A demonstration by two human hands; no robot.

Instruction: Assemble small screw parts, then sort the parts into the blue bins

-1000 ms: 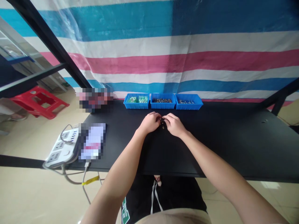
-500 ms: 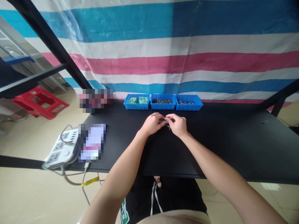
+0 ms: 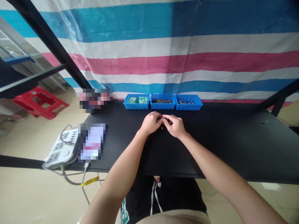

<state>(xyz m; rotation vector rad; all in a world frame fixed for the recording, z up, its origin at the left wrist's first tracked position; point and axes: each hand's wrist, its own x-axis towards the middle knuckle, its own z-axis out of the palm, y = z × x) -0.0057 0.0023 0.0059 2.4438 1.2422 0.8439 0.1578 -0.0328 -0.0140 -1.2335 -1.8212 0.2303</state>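
My left hand (image 3: 151,123) and my right hand (image 3: 174,125) meet over the middle of the black table (image 3: 210,140), their fingertips touching. Both are closed in a pinch around something small that the fingers mostly hide. A bit of small shiny metal hardware (image 3: 162,127) shows just below the fingertips; its kind is too small to make out. Behind my hands stand three blue bins in a row. The left bin (image 3: 136,106) holds green and white packets, the middle bin (image 3: 163,106) many small brassy metal pieces, the right bin (image 3: 189,107) thin silvery metal pieces.
A white power strip (image 3: 62,147) with cables lies at the table's left edge, beside a blurred phone-like slab (image 3: 93,143). A blurred object (image 3: 94,101) sits at the back left corner. Small metal bits (image 3: 264,122) lie far right. A red stool (image 3: 40,102) stands on the floor.
My right hand has shifted slightly left, closer against my left fingers. The metal hardware showing under the fingertips has moved left. The bins have stayed put.
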